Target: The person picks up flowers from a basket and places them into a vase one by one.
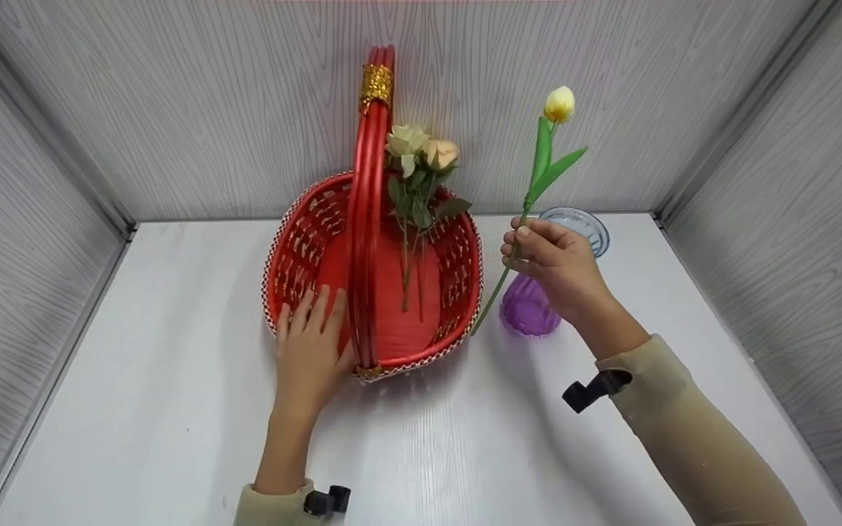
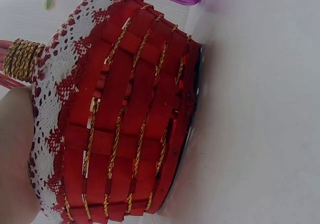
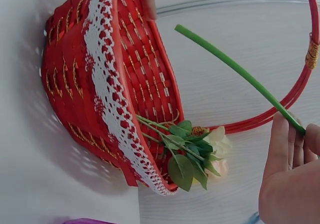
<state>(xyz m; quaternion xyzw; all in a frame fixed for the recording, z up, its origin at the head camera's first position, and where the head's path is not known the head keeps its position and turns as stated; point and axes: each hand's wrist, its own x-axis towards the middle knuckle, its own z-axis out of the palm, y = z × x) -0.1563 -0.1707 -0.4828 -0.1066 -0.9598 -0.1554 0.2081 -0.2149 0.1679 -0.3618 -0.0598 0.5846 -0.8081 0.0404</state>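
Note:
My right hand (image 1: pixel 556 267) pinches the green stem of an artificial tulip (image 1: pixel 559 104) between thumb and fingers. The yellow-white bloom points up, and the stem's lower end (image 3: pixel 186 30) overlaps the basket's right rim in the head view. My left hand (image 1: pixel 311 351) rests over the front-left rim of a red woven basket (image 1: pixel 289 252), fingers spread and reaching inside, thumb beside the handle base. Two artificial roses, one cream (image 1: pixel 408 139) and one peach (image 1: pixel 441 153), lean against the basket's far side with stems inside it.
A glass vase (image 1: pixel 531 310), purple below with a bluish rim (image 1: pixel 578 223), stands right of the basket, partly hidden by my right hand. The tall red handle (image 1: pixel 368 219) arches over the basket. Grey wood-grain panels (image 1: pixel 245 95) enclose the white table (image 1: pixel 172 351) at the back and sides.

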